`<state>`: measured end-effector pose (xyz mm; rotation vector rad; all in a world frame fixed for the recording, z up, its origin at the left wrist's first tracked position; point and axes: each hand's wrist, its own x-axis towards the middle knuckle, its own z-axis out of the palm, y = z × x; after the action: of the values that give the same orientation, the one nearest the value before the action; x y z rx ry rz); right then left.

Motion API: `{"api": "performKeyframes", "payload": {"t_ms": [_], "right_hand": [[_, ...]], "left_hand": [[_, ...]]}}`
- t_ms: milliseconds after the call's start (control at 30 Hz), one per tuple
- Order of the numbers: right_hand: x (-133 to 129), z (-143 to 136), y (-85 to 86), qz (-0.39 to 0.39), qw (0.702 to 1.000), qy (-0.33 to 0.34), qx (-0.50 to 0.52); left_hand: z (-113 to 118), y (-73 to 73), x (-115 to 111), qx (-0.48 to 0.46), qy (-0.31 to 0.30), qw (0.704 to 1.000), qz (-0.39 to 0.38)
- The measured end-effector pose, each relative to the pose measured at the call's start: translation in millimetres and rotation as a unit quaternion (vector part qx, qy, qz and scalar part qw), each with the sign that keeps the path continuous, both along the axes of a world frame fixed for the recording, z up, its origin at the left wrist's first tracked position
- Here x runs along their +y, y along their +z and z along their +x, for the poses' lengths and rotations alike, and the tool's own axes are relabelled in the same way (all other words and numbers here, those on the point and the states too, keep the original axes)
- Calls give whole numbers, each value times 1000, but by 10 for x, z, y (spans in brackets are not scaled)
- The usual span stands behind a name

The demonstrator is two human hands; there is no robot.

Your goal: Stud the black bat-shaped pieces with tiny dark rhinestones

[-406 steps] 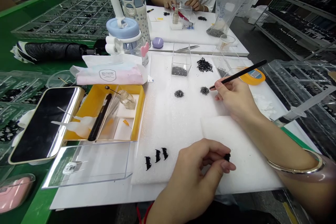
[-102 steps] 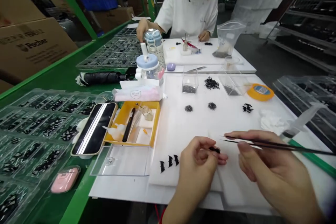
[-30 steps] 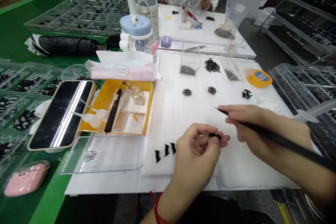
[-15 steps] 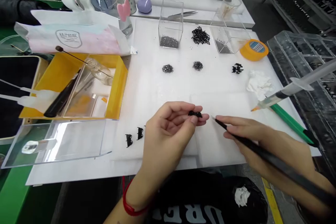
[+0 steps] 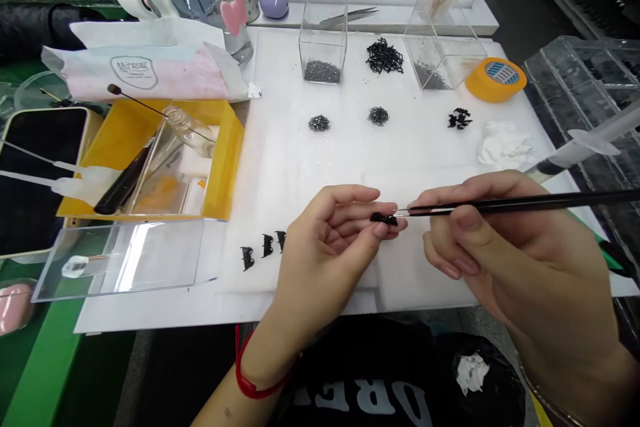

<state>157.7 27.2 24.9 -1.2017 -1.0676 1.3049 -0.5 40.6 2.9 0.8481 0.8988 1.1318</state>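
Observation:
Between its thumb and fingers my left hand [image 5: 333, 247] pinches a small black part [image 5: 384, 219]. My right hand [image 5: 520, 260] is closed round a slim black tool [image 5: 520, 203], whose thin metal tip reaches the right end of that part; whether they touch is too small to tell. Similar black parts [image 5: 247, 258] stand in a row on the white mat left of my left hand, one partly hidden by it. Beyond the hands lie small piles of dark bits [image 5: 319, 123] and black pieces [image 5: 459, 119].
At the left are a yellow box [image 5: 233, 160] with tools, a clear lid [image 5: 150, 260] and a phone [image 5: 43, 167]. Clear containers [image 5: 323, 33], orange tape [image 5: 496, 80], crumpled tissue [image 5: 505, 145] and a syringe [image 5: 575, 147] lie farther back and right.
My right hand has turned and raised the tool to nearly level, bringing its tip to the black part. My left hand has shifted slightly right, and the view has moved a little.

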Motion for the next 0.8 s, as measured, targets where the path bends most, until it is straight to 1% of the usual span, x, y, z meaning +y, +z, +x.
{"api": "performKeyframes", "payload": {"t_ms": [133, 300, 467, 533, 600, 667, 733, 800], "right_hand": [[12, -6, -46, -10, 1000, 7, 13], [2, -18, -62, -24, 999, -9, 24], [-14, 8, -26, -27, 999, -13, 15], [20, 63, 0, -20, 999, -25, -13], [82, 132, 22, -23, 997, -5, -74], [159, 194, 37, -42, 989, 43, -136], [229, 234, 45, -68, 981, 76, -166], [281, 250, 47, -97, 976, 85, -178]], "left_hand": [[-6, -16, 8, 2, -10, 1000, 5], [-12, -23, 4, -3, -10, 1000, 6], [-33, -22, 8, -14, -18, 1000, -10], [-38, -15, 12, -18, -22, 1000, -12], [-37, -8, 14, -14, -25, 999, -14], [-31, -2, 10, -2, -21, 1000, -13], [-24, 2, 4, 13, -15, 1000, -14], [-18, 3, -1, 24, -16, 1000, -14]]}}
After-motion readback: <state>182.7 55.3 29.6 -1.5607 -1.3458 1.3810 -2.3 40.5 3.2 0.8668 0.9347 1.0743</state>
